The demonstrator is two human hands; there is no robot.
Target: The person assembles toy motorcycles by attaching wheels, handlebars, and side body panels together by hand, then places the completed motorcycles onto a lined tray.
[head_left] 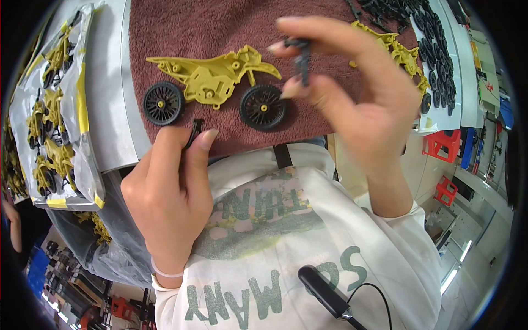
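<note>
On the brown towel [187, 27] lies a yellow toy motorcycle body half [212, 80], its inner side facing up. One black spoked wheel [163, 103] sits at its left end and another black wheel [264, 107] at its right end, each with a yellow hub. My left hand [170, 181], just below the left wheel, pinches a small black plastic part [193, 132] between thumb and finger. Above the right wheel, my right hand [363, 88] holds a dark fork-shaped plastic part [302, 60] between thumb and fingers, slightly blurred.
More yellow body parts [404, 55] lie behind my right hand. Many black wheels [434, 60] are heaped at the far right, near small black parts [385, 11]. To the left, a plastic-lined tray [82, 110] holds several assembled toy motorcycles. Red stools [443, 146] stand on the floor at right.
</note>
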